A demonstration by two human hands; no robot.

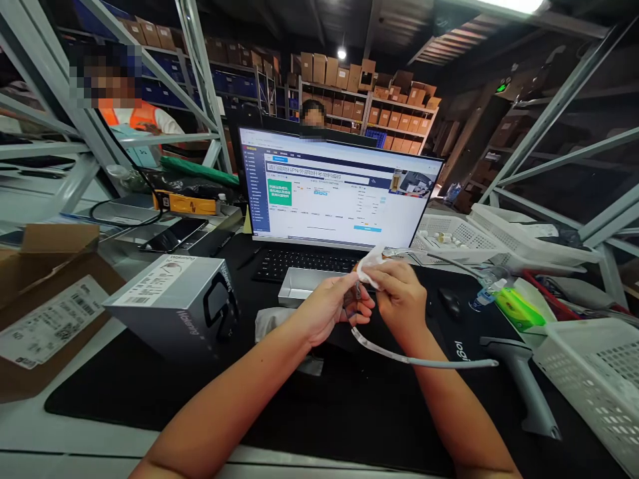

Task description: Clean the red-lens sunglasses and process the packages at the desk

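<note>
My left hand (333, 307) pinches a small dark part at the end of a grey cable (429, 362), which trails right across the black desk mat (200, 392). My right hand (399, 293) is closed on a white wipe (372, 265), pressed against that part. Both hands hover in front of a black keyboard (304, 261) and a shallow metal tray (299, 286), below the lit monitor (339, 193).
A grey product box (174, 299) sits left of my hands, an open cardboard box (44, 306) further left. A handheld scanner (524, 379), white baskets (594, 379) and a mouse (452, 303) lie to the right. Two people stand beyond the shelving.
</note>
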